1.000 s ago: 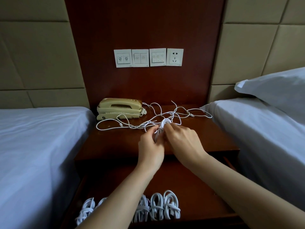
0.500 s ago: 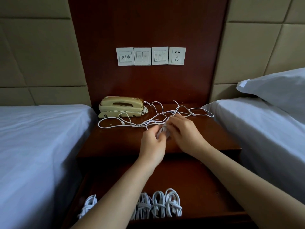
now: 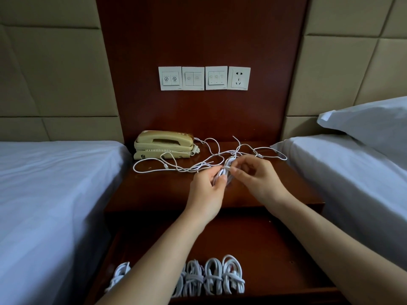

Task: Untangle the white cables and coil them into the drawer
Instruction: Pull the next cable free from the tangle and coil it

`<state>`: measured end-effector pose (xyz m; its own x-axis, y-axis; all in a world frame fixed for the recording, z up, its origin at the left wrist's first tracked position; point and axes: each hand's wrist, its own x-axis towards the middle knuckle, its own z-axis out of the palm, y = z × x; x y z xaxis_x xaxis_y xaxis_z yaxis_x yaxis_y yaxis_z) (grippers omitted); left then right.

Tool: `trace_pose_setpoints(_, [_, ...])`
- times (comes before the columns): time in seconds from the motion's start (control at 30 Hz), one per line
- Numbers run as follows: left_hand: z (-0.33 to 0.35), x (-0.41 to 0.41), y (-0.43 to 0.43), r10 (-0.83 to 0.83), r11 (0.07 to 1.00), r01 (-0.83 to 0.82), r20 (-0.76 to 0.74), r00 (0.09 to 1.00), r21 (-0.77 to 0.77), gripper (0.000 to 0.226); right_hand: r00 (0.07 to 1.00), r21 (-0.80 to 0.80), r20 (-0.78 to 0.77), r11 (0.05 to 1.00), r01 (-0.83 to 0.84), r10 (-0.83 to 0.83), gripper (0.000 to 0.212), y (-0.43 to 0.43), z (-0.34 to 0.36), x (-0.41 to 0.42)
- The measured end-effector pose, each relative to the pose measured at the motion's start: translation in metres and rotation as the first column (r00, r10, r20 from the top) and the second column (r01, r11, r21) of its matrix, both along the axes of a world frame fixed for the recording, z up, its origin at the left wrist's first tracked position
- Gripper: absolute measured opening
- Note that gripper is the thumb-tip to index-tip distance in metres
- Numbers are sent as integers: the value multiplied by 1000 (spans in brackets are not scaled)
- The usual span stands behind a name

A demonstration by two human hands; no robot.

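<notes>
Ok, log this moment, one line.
left hand grips small white cable coil | right hand pinches it | loose white cables tangled on dark wooden nightstand | open wooden drawer holds coiled bundles

Single head-worn wide view, forward and down, close over nightstand (image 3: 154, 190) and drawer (image 3: 275, 249)

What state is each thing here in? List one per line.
drawer: pulled open.
coiled cables: bundled, lined up in the drawer's front.
loose cables: tangled, spread on the nightstand.
cable bundle: partly coiled, held by both hands.
left hand: grips the bundle.
right hand: pinches the cable at the bundle's top.
telephone: handset on its cradle.
wall socket: nothing plugged in.
</notes>
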<state>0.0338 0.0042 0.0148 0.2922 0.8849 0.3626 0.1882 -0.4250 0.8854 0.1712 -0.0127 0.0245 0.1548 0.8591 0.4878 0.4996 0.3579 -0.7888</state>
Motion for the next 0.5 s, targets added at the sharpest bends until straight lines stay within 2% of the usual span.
trace_pose_setpoints(0.13, [0, 0, -2, 40, 998, -38, -21, 999, 56, 31, 993, -27, 118, 999, 26, -23, 8, -1, 3, -3])
trace_pose_setpoints(0.27, [0, -6, -4, 78, 991, -68, -83, 994, 119, 30, 990, -127, 128, 991, -45, 61, 11, -6, 3, -7])
trace_pose_setpoints(0.4, [-3, -12, -2, 16, 999, -12, -71, 997, 48, 34, 962, -164, 257, 985, -53, 95, 12, -9, 4, -7])
trace_pose_setpoints(0.5, [-2, -12, -2, -30, 999, 31, 24, 999, -13, 34, 977, -71, 214, 997, 6, 9, 6, -8, 1, -10])
